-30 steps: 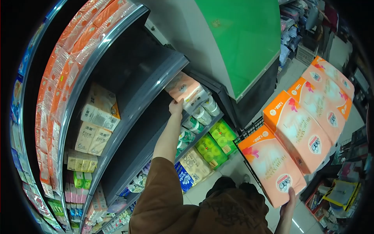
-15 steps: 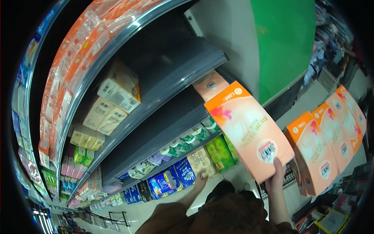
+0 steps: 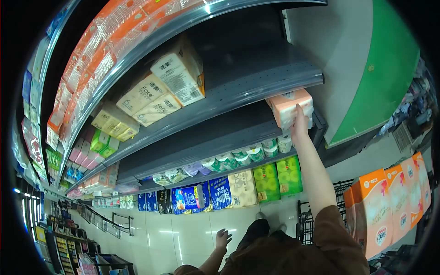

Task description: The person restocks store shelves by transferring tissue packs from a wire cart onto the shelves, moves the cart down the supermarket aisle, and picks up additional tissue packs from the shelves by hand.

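My right hand (image 3: 300, 121) reaches out to the right end of a shelf, its fingers on the outer end of a peach-coloured tissue pack (image 3: 285, 107). The pack lies on the shelf with its end facing out; the rest of it is hidden below the shelf above. Low over the floor hangs my left hand (image 3: 223, 238), its fingers apart and nothing in it. At the right stands a row of peach and orange tissue packs (image 3: 371, 211), by a black wire cart (image 3: 305, 224).
Tissue packs marked Face (image 3: 149, 94) sit on the shelf above. Toilet rolls (image 3: 247, 158) and bigger green packs (image 3: 266, 181) stand lower down. A grey and green panel (image 3: 385, 68) closes off the shelf's right end. Dark wire racks (image 3: 103, 220) stand at the left.
My right hand has moved from beside the cart to the shelf, and the peach pack it held has gone from the open to the shelf. My left hand has moved down, away from the shelf.
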Demonstrator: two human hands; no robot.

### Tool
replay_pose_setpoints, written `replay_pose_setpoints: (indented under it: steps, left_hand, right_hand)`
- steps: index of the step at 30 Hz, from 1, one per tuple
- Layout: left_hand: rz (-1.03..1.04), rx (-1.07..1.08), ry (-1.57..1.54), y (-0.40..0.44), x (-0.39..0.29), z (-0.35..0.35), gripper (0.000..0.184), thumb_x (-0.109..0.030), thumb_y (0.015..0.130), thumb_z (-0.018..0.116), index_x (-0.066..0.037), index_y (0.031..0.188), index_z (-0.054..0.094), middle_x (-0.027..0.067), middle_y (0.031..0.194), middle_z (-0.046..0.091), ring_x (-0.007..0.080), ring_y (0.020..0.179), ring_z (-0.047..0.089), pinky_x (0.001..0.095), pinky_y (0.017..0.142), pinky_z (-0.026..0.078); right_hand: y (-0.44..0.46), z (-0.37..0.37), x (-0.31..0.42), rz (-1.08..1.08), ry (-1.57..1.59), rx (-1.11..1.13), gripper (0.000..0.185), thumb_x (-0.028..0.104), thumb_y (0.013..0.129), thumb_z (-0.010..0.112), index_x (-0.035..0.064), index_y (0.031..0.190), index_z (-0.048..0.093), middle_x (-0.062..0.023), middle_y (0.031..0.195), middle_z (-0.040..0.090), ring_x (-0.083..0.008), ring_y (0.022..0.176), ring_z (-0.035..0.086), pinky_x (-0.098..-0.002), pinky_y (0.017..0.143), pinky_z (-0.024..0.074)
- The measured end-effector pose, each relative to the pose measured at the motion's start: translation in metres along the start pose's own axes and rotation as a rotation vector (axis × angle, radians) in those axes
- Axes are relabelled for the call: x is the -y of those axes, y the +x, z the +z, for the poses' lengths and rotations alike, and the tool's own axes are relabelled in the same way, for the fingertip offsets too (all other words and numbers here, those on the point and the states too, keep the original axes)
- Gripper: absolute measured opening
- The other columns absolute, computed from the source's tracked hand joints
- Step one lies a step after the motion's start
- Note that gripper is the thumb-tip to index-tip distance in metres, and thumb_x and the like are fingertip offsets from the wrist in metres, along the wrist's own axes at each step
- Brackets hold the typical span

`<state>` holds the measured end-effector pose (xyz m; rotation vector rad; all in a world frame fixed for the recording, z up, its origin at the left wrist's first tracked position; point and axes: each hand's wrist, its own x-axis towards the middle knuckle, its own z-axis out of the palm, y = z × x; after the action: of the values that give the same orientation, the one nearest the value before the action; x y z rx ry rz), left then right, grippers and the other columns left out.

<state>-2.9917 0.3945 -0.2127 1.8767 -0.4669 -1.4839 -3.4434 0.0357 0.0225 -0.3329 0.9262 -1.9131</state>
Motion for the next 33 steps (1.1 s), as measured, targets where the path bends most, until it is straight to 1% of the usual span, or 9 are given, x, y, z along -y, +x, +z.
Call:
replay_pose_setpoints:
  steps: [3, 8, 14, 18, 22, 24, 25, 26, 33]
  left_hand:
    - [0.054, 0.169, 0.052, -0.013, -0.022, 0.029, 0.043, -0.020, 0.099, 0.052, -0.005, 0.136, 0.040, 0.0149, 0.132, 0.053, 0.0298, 0.112, 0.060, 0.0411, 0.093, 0.051]
    - [0.082, 0.340, 0.177, -0.010, -0.047, 0.065, 0.037, -0.018, 0.098, 0.053, -0.006, 0.133, 0.045, 0.0119, 0.129, 0.056, 0.0245, 0.108, 0.062, 0.0383, 0.088, 0.051]
    - [0.152, 0.596, 0.473, 0.027, -0.040, 0.107, 0.042, -0.032, 0.099, 0.056, -0.005, 0.130, 0.049, 0.0092, 0.127, 0.058, 0.0235, 0.109, 0.062, 0.0381, 0.091, 0.051]
    - [0.202, 0.795, 0.635, 0.010, -0.050, 0.169, 0.036, -0.029, 0.100, 0.053, -0.005, 0.126, 0.050, 0.0091, 0.126, 0.059, 0.0226, 0.107, 0.063, 0.0353, 0.088, 0.052]
    - [0.267, 0.975, 0.681, -0.036, -0.066, 0.238, 0.031, -0.023, 0.101, 0.051, -0.005, 0.126, 0.051, 0.0101, 0.121, 0.061, 0.0210, 0.106, 0.063, 0.0335, 0.089, 0.051]
    - [0.325, 1.104, 0.643, -0.079, -0.076, 0.267, 0.029, -0.021, 0.101, 0.050, -0.004, 0.125, 0.052, 0.0102, 0.120, 0.062, 0.0205, 0.106, 0.063, 0.0332, 0.089, 0.051]
    - [0.381, 1.185, 0.625, -0.106, -0.082, 0.282, 0.029, -0.020, 0.101, 0.050, -0.004, 0.124, 0.053, 0.0102, 0.119, 0.062, 0.0203, 0.105, 0.063, 0.0331, 0.089, 0.050]
    - [0.432, 1.248, 0.599, -0.128, -0.086, 0.290, 0.028, -0.019, 0.101, 0.049, -0.003, 0.124, 0.053, 0.0102, 0.118, 0.063, 0.0201, 0.105, 0.063, 0.0330, 0.090, 0.050]
    - [0.277, 1.582, 0.524, -0.198, -0.096, 0.291, 0.031, -0.022, 0.103, 0.048, -0.006, 0.129, 0.049, 0.0076, 0.125, 0.058, 0.0166, 0.114, 0.056, 0.0320, 0.094, 0.047]
  right_hand:
    - [-0.030, -0.003, -0.016, -0.048, -0.258, -0.158, 0.080, 0.032, 0.091, 0.061, 0.0014, 0.149, 0.014, -0.0147, 0.141, 0.038, -0.0244, 0.130, 0.042, -0.0351, 0.104, 0.0371]
    - [-0.198, -0.108, -0.024, 0.154, -0.231, 0.146, 0.038, 0.027, 0.097, 0.058, 0.0032, 0.126, 0.050, -0.0100, 0.114, 0.059, -0.0214, 0.104, 0.062, -0.0367, 0.092, 0.0482]
    - [-0.354, -0.213, 0.072, 0.351, -0.390, 0.356, 0.031, 0.015, 0.096, 0.057, -0.0007, 0.123, 0.054, -0.0123, 0.107, 0.066, -0.0220, 0.102, 0.064, -0.0351, 0.090, 0.0508]
    - [-0.422, -0.222, 0.176, -0.080, -0.481, -0.076, 0.016, 0.007, 0.094, 0.058, 0.0009, 0.109, 0.057, -0.0088, 0.099, 0.065, -0.0179, 0.094, 0.062, -0.0307, 0.086, 0.0491]
    - [-0.462, -0.248, 0.228, -0.809, -0.885, -0.956, 0.014, 0.015, 0.095, 0.060, 0.0010, 0.097, 0.056, -0.0065, 0.089, 0.059, -0.0124, 0.080, 0.054, -0.0252, 0.075, 0.0439]
    - [-0.464, -0.308, 0.235, -0.639, -1.062, -1.262, 0.029, 0.026, 0.096, 0.061, -0.0013, 0.089, 0.057, -0.0048, 0.081, 0.057, -0.0106, 0.073, 0.049, -0.0247, 0.069, 0.0415]
    - [-0.458, -0.320, 0.239, -0.157, -1.017, -1.121, 0.041, 0.036, 0.096, 0.060, -0.0026, 0.081, 0.058, -0.0023, 0.070, 0.054, -0.0101, 0.066, 0.044, -0.0258, 0.062, 0.0382]
    - [-0.450, -0.329, 0.230, -0.119, -0.920, -1.077, 0.047, 0.039, 0.095, 0.060, -0.0039, 0.075, 0.059, -0.0007, 0.065, 0.052, -0.0085, 0.061, 0.041, -0.0255, 0.056, 0.0342]
    - [-0.453, -0.295, 0.206, -0.316, -0.600, -0.848, 0.032, 0.030, 0.096, 0.061, 0.0072, 0.073, 0.061, 0.0030, 0.059, 0.051, -0.0055, 0.049, 0.043, -0.0220, 0.048, 0.0334]
